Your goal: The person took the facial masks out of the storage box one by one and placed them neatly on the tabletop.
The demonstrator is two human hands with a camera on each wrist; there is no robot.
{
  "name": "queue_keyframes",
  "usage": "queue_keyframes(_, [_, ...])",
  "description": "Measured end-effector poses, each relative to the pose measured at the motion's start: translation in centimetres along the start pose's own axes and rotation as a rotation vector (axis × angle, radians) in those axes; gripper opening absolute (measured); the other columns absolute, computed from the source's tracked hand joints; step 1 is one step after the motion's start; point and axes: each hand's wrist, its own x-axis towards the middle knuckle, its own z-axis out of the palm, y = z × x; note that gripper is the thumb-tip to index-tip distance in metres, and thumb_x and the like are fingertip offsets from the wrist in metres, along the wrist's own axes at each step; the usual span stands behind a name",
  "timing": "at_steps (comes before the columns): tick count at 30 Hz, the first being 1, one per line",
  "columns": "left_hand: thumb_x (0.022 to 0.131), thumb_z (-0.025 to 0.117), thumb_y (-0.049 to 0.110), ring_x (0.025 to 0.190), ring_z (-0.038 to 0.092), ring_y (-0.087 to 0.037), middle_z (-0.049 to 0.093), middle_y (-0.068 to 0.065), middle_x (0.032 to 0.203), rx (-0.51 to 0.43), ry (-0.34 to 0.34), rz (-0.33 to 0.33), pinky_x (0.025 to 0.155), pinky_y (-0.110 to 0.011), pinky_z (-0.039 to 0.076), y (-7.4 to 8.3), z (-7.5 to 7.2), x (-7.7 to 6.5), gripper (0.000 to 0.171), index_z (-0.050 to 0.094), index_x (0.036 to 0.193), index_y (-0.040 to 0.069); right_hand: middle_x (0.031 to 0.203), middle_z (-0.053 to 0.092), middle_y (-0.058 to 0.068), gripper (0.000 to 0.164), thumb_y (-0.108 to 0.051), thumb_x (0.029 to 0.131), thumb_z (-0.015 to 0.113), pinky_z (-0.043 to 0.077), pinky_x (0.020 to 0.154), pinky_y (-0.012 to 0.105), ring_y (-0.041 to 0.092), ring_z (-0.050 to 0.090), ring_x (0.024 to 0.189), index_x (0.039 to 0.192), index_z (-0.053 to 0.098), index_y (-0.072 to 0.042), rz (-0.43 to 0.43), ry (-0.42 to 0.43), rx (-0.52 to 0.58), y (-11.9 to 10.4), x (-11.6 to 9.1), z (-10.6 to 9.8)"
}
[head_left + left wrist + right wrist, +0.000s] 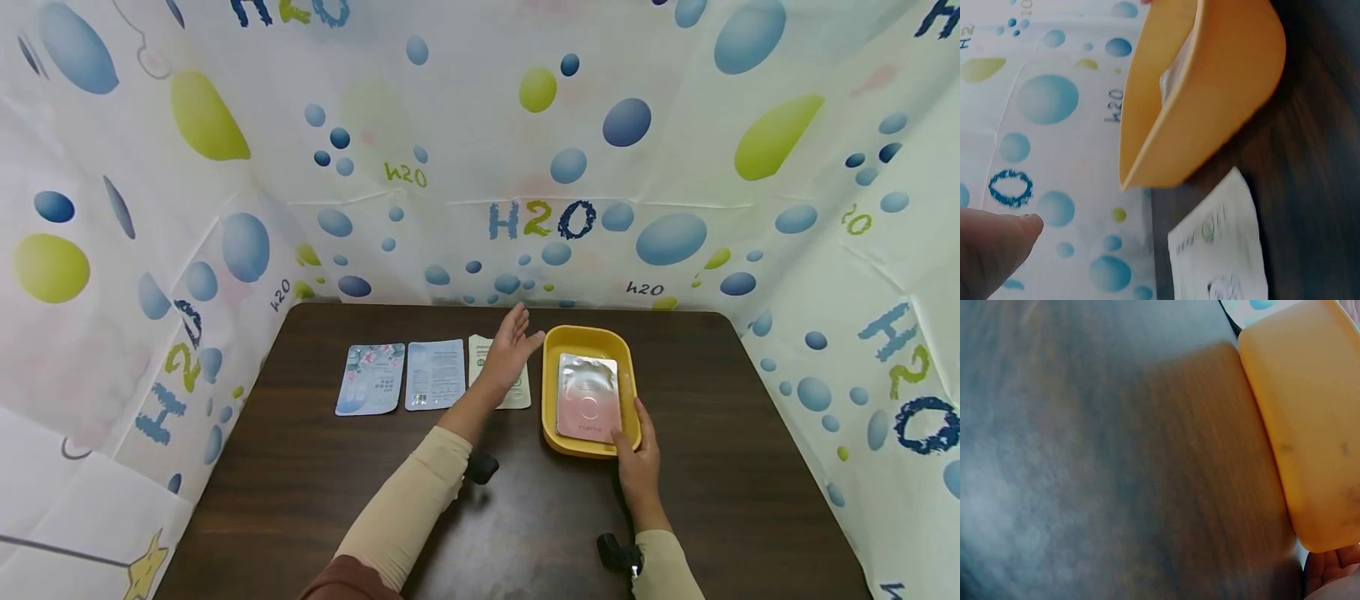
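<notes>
A yellow plastic tray [551,400] is at the right of the table, and a silver-and-pink sachet [588,400] lies in it. My right hand [640,454] grips the tray's near right corner, thumb over the rim by the sachet and fingers outside the wall. In the right wrist view the hand [1333,572] shows only at the lower corner, below the tray's outer wall [1310,425]. My left hand [508,354] is held with straight fingers beside the tray's left rim, holding nothing. Beneath it a pale green-white sachet [517,393] is partly hidden by the forearm.
Left of the pale sachet, a light blue sachet with small print [435,375] and a flowered blue sachet [371,379] lie in a row on the dark wooden table [300,500]. A white curtain with blue and green dots [465,125] hangs behind the table and at both sides.
</notes>
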Motion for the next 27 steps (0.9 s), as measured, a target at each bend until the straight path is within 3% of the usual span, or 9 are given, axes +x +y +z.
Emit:
queue_keyframes(6, [0.105,0.055,0.026,0.157,0.027,-0.027,0.028,-0.010,0.169,-0.057,-0.028,-0.035,0.128,-0.046,0.024,-0.9,2.6,0.0,0.070,0.020,0.164,0.014,0.168,0.029,0.008,0.064,-0.019,0.105,0.056,0.034,0.103,0.000,0.029,0.036,0.150,0.162,0.028,-0.023,0.016,-0.007,-0.014,-0.2,-0.1,0.0])
queue_keyframes(12, [0.104,0.057,0.023,0.158,0.024,-0.032,0.023,-0.018,0.169,-0.135,-0.038,-0.074,0.128,-0.048,0.022,-2.8,4.9,0.1,0.071,0.021,0.163,0.010,0.168,0.029,0.006,0.064,-0.018,0.105,0.056,0.034,0.103,0.001,0.027,0.037,0.149,0.163,0.028,-0.025,0.018,-0.009,-0.007,-0.2,-0.1,0.0])
queue_keyframes(18, [0.100,0.061,0.027,0.158,0.022,-0.035,0.020,-0.023,0.169,-0.156,-0.045,-0.155,0.128,-0.049,0.022,-5.1,6.3,0.4,0.077,0.022,0.163,0.009,0.168,0.030,0.010,0.065,-0.015,0.104,0.056,0.035,0.102,0.001,0.030,0.038,0.148,0.162,0.029,-0.021,-0.004,-0.004,-0.002,-0.2,-0.1,0.1])
queue_keyframes(22, [0.098,0.063,0.028,0.159,0.016,-0.037,0.018,-0.021,0.170,-0.149,-0.033,-0.199,0.129,-0.051,0.018,-6.1,6.7,0.7,0.078,0.023,0.163,0.011,0.167,0.031,0.012,0.065,-0.013,0.103,0.056,0.035,0.100,-0.001,0.031,0.040,0.145,0.162,0.030,-0.020,-0.022,-0.004,0.013,-0.2,0.0,0.1])
queue_keyframes(27, [0.096,0.066,0.035,0.158,0.020,-0.037,0.023,-0.015,0.170,-0.050,-0.042,-0.245,0.128,-0.056,0.017,-6.4,7.1,0.9,0.081,0.025,0.163,0.014,0.167,0.031,0.008,0.064,-0.014,0.103,0.056,0.035,0.099,-0.002,0.028,0.040,0.145,0.162,0.031,-0.022,-0.018,0.000,0.010,-0.1,0.0,0.1])
